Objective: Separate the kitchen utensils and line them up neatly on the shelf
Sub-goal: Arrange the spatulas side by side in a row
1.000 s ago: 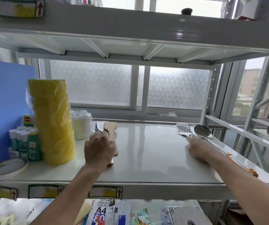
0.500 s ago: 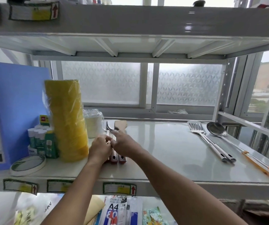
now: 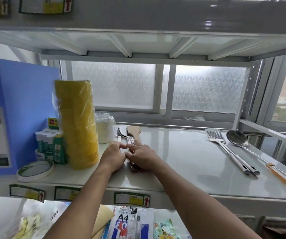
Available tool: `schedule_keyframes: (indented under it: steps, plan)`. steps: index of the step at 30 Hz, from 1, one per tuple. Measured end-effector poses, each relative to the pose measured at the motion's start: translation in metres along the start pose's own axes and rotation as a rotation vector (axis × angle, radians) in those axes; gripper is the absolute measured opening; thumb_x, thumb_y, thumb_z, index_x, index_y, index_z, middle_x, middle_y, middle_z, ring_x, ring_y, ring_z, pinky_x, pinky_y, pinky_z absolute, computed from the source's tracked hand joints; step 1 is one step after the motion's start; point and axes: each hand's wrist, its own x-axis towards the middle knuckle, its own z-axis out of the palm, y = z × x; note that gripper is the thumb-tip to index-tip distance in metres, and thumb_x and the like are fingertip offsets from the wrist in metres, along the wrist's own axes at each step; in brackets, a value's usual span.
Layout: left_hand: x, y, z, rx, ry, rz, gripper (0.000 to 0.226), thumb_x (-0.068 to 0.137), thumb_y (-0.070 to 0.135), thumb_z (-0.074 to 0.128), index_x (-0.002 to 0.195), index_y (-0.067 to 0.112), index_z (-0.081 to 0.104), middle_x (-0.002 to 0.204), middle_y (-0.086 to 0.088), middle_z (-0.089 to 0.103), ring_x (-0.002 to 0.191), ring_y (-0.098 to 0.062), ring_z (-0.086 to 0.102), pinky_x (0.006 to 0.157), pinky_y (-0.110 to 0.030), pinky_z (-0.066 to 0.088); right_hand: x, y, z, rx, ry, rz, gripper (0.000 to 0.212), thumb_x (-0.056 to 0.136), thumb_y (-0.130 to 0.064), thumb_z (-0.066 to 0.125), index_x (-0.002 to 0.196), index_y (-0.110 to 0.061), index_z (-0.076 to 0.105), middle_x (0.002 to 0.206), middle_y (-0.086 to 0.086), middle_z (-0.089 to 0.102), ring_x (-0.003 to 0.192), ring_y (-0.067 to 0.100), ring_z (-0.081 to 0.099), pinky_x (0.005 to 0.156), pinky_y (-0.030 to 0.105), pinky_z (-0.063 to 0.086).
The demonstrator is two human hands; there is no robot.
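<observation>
On the white shelf (image 3: 182, 163), a wooden spatula (image 3: 133, 132) and two metal utensils (image 3: 121, 134) lie side by side near the left. Their handles run toward me and end in dark red tips (image 3: 136, 170). My left hand (image 3: 112, 158) and my right hand (image 3: 143, 157) meet over these handles. The fingertips of both pinch the metal handles. My right palm covers the wooden spatula's handle. At the right, a metal slotted turner (image 3: 214, 135) and a ladle (image 3: 236, 138) with an orange handle end lie parallel, apart from both hands.
A tall yellow tape stack (image 3: 77, 123), a white roll (image 3: 104, 129), glue sticks (image 3: 49, 147), a flat tape ring (image 3: 35, 169) and a blue file box (image 3: 9, 109) crowd the shelf's left. An upper shelf (image 3: 138, 16) hangs overhead. Packets lie on the shelf below.
My right hand left the turner at the right and came across to the left cluster, joining my left hand on the handles. The view shifted left and closer.
</observation>
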Motion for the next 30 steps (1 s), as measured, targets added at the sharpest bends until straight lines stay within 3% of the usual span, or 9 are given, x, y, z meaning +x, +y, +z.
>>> schedule_keyframes:
  steps: [8,16,30]
  plan:
    - [0.000,-0.001,0.002,0.000,-0.090,0.009,0.037,0.091,0.006,0.052,0.126,0.013,0.063,0.144,-0.004,0.052,0.125,-0.023,0.056,0.109,-0.035,0.043,0.001,0.003,0.004,0.018,0.052,0.085,0.060,0.093,-0.049,0.038,0.152,-0.036,0.036,0.169,0.003,0.011,0.153,0.033,0.012,0.118,0.048,0.016]
    - [0.000,0.006,0.010,0.055,0.004,-0.074,0.046,0.090,0.016,0.053,0.135,0.011,0.061,0.145,-0.008,0.058,0.131,-0.027,0.054,0.111,-0.037,0.041,0.000,0.006,0.004,0.024,0.105,0.122,0.060,0.093,-0.049,0.041,0.150,-0.029,0.043,0.165,0.005,0.023,0.147,0.033,0.025,0.115,0.046,0.023]
    - [-0.003,0.010,0.005,0.023,-0.073,-0.071,0.051,0.093,0.016,0.049,0.143,0.008,0.054,0.152,-0.009,0.051,0.140,-0.025,0.047,0.114,-0.032,0.034,0.000,0.016,0.002,0.027,0.145,0.151,0.059,0.092,-0.048,0.043,0.147,-0.029,0.048,0.160,0.002,0.033,0.143,0.031,0.033,0.111,0.045,0.030]
